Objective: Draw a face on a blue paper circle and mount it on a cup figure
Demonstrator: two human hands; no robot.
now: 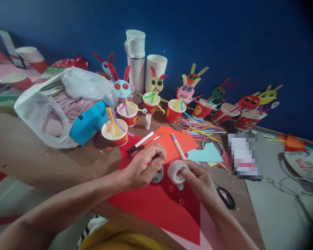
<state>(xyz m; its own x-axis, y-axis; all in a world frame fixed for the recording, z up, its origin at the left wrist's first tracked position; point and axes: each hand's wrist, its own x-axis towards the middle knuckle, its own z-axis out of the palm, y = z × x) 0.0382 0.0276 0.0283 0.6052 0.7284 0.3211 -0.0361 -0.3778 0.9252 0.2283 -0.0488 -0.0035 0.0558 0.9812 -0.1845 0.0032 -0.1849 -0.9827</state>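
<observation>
**Paper craft at a tabletop: the two hands and a roll of clear tape**

At the centre of the frame, the right hand grasps a roll of clear tape, its thumb at the hollow core, above a red paper sheet. The left hand, just left of the roll, has its fingers curled and thumb drawn in; whether anything is pinched there cannot be told. Beneath its fingertips, partly hidden, is a grey disc bearing dark drawn marks. Above the hands, a white marker rests on an orange paper sheet; a light-blue sheet lies to its right. Black-handled scissors are at lower right, beside the right wrist. Across the upper half stand red paper cups, several with long-eared paper heads. A white plastic bag occupies the upper left.
</observation>
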